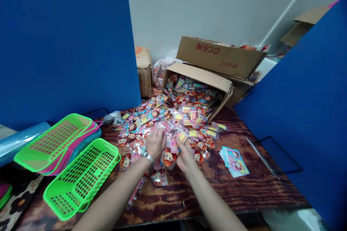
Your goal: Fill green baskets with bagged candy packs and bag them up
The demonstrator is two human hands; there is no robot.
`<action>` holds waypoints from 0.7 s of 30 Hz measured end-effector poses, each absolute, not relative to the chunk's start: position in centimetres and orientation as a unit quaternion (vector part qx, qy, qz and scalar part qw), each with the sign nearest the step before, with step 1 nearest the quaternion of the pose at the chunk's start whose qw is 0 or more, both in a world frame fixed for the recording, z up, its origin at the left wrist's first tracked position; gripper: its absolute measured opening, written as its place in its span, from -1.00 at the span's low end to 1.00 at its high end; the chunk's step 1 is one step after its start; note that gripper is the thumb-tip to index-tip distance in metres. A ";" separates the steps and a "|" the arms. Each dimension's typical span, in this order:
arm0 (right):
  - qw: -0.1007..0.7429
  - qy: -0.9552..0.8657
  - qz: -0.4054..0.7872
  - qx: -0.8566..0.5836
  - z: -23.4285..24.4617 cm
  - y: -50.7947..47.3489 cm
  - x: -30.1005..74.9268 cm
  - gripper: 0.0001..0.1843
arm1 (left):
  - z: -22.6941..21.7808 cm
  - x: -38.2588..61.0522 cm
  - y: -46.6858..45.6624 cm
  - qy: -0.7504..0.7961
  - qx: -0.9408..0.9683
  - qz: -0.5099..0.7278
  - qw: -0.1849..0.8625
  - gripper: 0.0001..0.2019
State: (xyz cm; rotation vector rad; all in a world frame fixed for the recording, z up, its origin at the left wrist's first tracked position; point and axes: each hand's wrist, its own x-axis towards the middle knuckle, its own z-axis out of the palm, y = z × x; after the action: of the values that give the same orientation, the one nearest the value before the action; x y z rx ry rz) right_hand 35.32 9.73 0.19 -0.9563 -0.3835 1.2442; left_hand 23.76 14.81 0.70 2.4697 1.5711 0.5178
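A heap of small clear toy packets with cartoon faces spills from a tipped cardboard box onto the brown wooden table. Both my hands are at the heap's near edge. My left hand, with a watch at the wrist, lies on the packets with fingers curled into them. My right hand is beside it, its fingers closed round a packet. A packet with a red-haired face lies between the two hands.
A green plastic basket lies at the near left, with a stack of green, pink and blue baskets behind it. A small pile of printed cards lies right of the heap. Blue partitions stand on both sides. More cardboard boxes sit behind.
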 end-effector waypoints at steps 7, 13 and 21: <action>0.609 -0.228 0.588 -0.482 0.1 9.5 34.5 -0.48 | -0.9 17.0 6.4 0.431 0.863 0.203 0.167 -0.66; 0.536 -0.281 0.627 -0.490 -0.7 9.1 36.7 -0.45 | -6.5 9.6 0.6 0.569 0.802 0.175 0.045 -0.64; 0.223 -0.685 0.560 -0.409 0.0 11.5 31.9 -0.65 | -4.8 8.8 -0.9 0.627 0.743 0.102 0.210 -0.70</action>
State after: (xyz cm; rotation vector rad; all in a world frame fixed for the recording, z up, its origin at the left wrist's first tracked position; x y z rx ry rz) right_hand 31.85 11.49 0.04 -1.1294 -1.8921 1.5466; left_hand 8.82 -0.93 -4.84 2.0671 1.7422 0.2846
